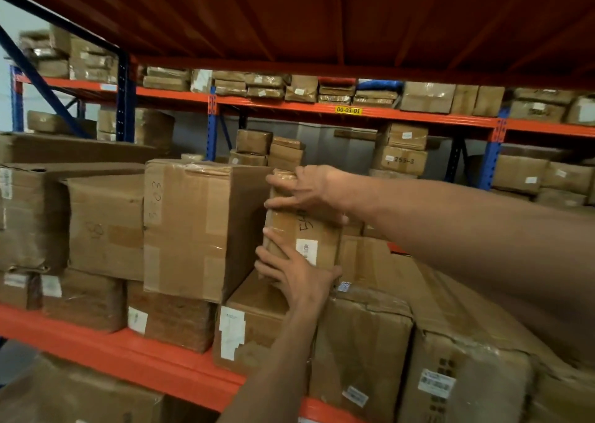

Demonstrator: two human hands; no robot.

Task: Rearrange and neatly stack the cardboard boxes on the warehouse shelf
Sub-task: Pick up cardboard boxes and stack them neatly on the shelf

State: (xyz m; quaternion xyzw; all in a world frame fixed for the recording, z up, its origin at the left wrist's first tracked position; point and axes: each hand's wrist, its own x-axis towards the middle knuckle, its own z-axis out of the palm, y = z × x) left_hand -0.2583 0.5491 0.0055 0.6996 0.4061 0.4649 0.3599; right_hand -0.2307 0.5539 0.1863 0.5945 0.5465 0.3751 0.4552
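A small taped cardboard box [317,234] with a white barcode label and black handwriting stands upright on end in the middle of the shelf. My right hand [307,191] grips its top end, fingers spread over the upper face. My left hand [289,269] holds its lower left corner from below. The small box rests against the right side of a large cardboard box [193,229] and sits over a lower box [248,323] with white labels.
The orange shelf beam [128,355] runs along the front. Stacked boxes [103,226] fill the left; large wrapped cartons [450,358] stand at the right. The orange deck [322,17] of the shelf above hangs overhead. Another rack [347,110] with parcels stands behind.
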